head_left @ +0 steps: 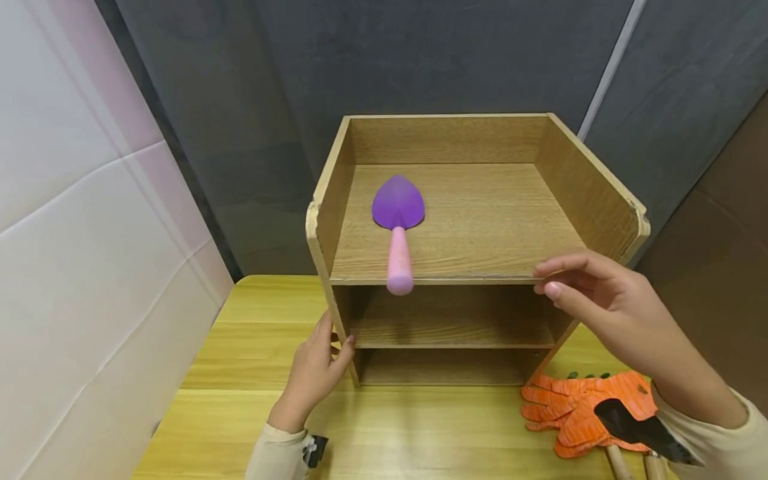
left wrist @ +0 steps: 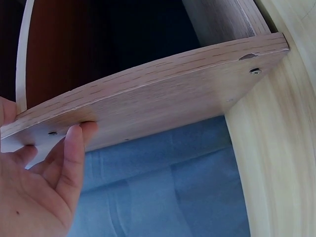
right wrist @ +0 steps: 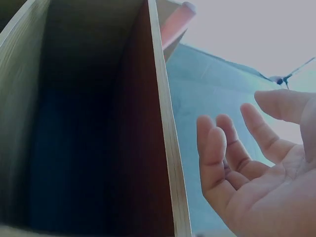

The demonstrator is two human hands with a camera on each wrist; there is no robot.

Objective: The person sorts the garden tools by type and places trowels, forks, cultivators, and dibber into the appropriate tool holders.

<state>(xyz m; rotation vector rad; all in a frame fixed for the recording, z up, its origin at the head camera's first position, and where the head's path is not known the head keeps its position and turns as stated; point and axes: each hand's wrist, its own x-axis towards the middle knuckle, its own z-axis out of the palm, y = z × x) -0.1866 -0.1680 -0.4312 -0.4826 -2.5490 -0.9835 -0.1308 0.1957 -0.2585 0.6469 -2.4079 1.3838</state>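
A small wooden shelf (head_left: 456, 267) stands on the table, with a walled top and two compartments below. On its top lies a hand trowel (head_left: 399, 203) with a purple blade and a pink handle, whose end juts past the front edge. My left hand (head_left: 312, 373) grips the shelf's left side panel, thumb at the front edge and fingertips against the outer face, as the left wrist view shows on the panel (left wrist: 163, 94). Holding nothing, my right hand (head_left: 606, 307) hovers at the right of the top's front edge, fingers loosely bent; the right wrist view shows the hand (right wrist: 261, 173) apart from the wood.
Orange gloves (head_left: 576, 407) with black patches lie on the table at the front right, beside wooden handles (head_left: 618, 461) partly under my right forearm. A white wall (head_left: 90, 267) rises at the left, and a dark grey panel (head_left: 450, 53) stands behind the shelf.
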